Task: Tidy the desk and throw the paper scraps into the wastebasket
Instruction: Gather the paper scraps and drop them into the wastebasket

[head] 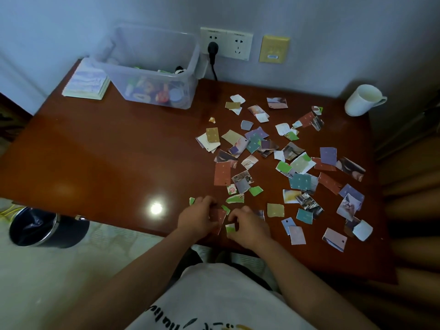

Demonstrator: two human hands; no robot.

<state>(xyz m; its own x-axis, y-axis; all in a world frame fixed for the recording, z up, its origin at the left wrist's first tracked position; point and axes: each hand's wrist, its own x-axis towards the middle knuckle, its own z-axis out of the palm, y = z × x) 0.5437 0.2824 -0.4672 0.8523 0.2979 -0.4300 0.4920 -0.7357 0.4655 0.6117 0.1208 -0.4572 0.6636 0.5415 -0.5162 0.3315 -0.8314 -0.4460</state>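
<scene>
Two grips meet at the near edge of the worktop [107, 151]. Your left grip [197, 215] curls its fingers on a red-brown scrap [219, 216]. Just beside it, your right grip [248, 226] pinches a small green scrap [230, 227]. On the floor to the near left stands the dark wastebasket [35, 227], well apart from the paper. Beyond your grips, the paper scraps [302, 181] lie scattered over the right half. Farthest back, a clear box [154, 75] sits left and a white mug [362, 100] right.
</scene>
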